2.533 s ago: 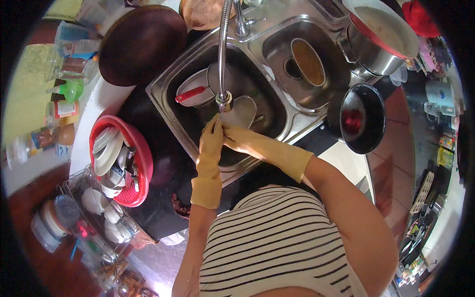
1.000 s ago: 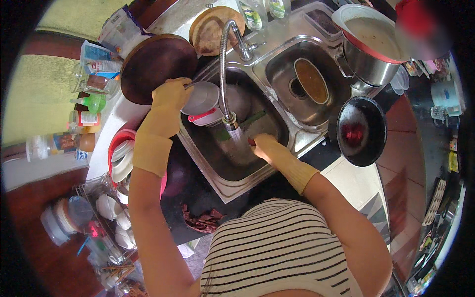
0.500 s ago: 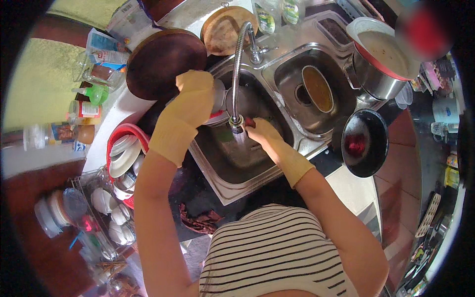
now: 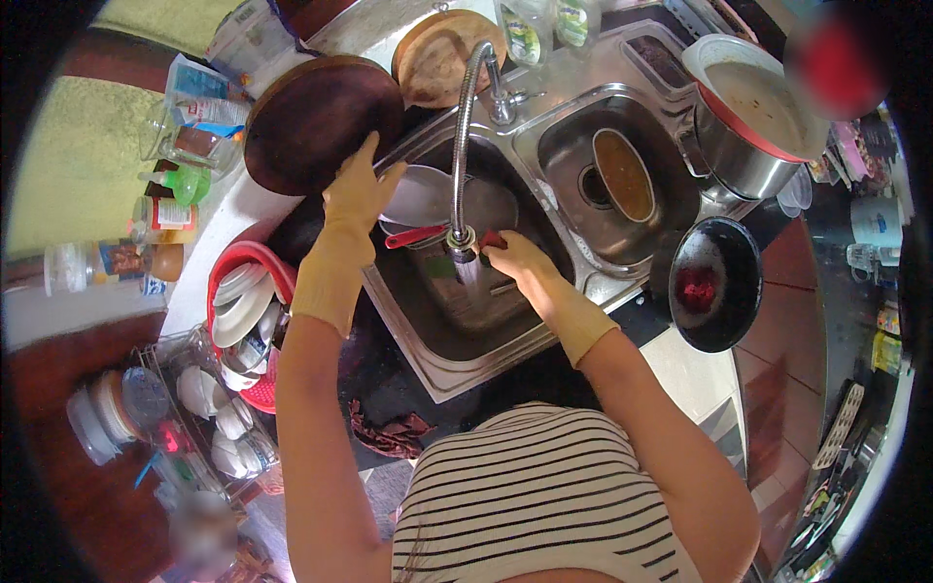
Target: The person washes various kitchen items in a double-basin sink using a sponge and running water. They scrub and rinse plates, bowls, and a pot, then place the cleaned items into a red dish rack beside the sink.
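Both of my hands wear yellow rubber gloves. My left hand (image 4: 358, 194) is open, fingers apart, at the left sink basin's far left edge, between a dark round board (image 4: 316, 126) and a grey round pan or bowl (image 4: 416, 197) in the basin. My right hand (image 4: 522, 260) is closed over the left basin (image 4: 530, 335), with a small red thing (image 4: 494, 240) at its fingertips; its kind is hidden. Between my hands, water runs from the flexible metal faucet (image 4: 460, 146). A red handle (image 4: 416, 236) lies left of the spout.
An oval dish of brown liquid (image 4: 623, 175) leans in the right basin. A large steel pot (image 4: 743, 151) stands at far right, above a black pan (image 4: 717, 282). At left are a red basket of dishes (image 4: 243, 257) and bottles. A dark cloth (image 4: 391, 429) lies at the counter's front.
My left hand has drawn a little left, and its fingers have spread. The grey round pan or bowl and the red handle show more clearly. My right hand has barely moved.
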The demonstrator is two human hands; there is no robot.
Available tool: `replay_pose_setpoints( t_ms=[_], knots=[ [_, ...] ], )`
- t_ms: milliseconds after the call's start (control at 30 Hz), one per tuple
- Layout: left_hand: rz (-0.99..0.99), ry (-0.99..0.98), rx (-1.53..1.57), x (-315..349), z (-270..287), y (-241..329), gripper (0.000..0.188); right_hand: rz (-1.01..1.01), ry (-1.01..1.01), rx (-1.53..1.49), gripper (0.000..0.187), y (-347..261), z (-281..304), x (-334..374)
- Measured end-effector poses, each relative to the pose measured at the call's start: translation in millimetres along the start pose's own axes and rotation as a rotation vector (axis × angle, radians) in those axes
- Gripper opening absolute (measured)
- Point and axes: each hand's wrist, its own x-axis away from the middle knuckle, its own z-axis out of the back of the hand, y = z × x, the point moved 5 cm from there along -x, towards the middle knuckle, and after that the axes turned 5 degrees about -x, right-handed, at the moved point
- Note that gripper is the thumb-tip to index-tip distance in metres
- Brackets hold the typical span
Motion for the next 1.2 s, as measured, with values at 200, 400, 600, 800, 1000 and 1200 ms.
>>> replay_pose_setpoints(
  t_ms=[200,400,600,800,1000,1200],
  knots=[
    [-0.088,0.347,0.223,54.3,0.7,-5.8,0.063,-0.031,-0.028,-0.003,0.039,10.0,3.0,8.4],
    [-0.041,0.623,0.540,148.4,14.6,24.1,0.032,0.091,-0.046,0.239,0.023,6.0,20.9,11.7],
    [0.223,-0.109,0.600,204.1,-95.6,51.5,0.038,0.141,-0.201,0.731,0.022,8.3,21.9,35.8],
    [0.211,-0.649,0.851,190.8,-183.1,53.7,0.062,0.163,0.022,0.689,0.023,-32.7,46.9,83.7],
    [0.283,-0.601,1.283,181.5,-179.7,46.5,0.060,0.168,0.594,-0.371,0.029,-12.7,156.2,64.8],
    [0.469,-0.811,1.261,182.8,-203.0,42.7,0.055,-0.441,0.763,-1.529,0.028,92.8,155.3,-26.6]
  ],
)
